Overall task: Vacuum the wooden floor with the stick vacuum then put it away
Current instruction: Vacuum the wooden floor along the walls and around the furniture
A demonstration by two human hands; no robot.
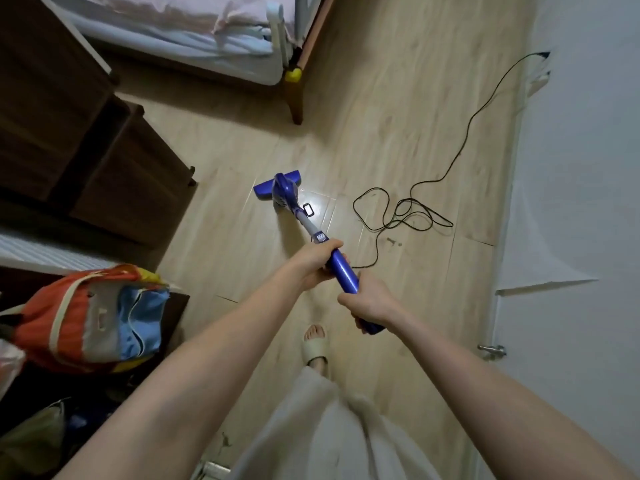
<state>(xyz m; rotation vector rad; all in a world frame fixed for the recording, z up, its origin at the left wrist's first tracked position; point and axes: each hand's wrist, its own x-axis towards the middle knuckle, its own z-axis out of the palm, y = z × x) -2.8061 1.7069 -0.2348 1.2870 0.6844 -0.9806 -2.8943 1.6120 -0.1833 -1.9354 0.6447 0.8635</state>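
A blue stick vacuum [341, 268] slants from my hands down to the light wooden floor [381, 133]. Its flat blue head [277, 183] rests on the floor in the middle of the room, a little in front of the dark cabinet. My left hand [317, 259] grips the blue handle on its upper part, just below the grey tube. My right hand [369, 301] grips the handle lower down, near its end. The black power cord [408, 211] trails from the handle and lies in loose loops on the floor to the right of the head.
A bed [194, 32] with a wooden leg [296, 102] stands at the back. Dark wooden cabinets [104, 161] line the left side. A colourful bag [93, 317] sits at the lower left. A white wall and door [571, 202] run along the right. My slippered foot [315, 344] stands below the handle.
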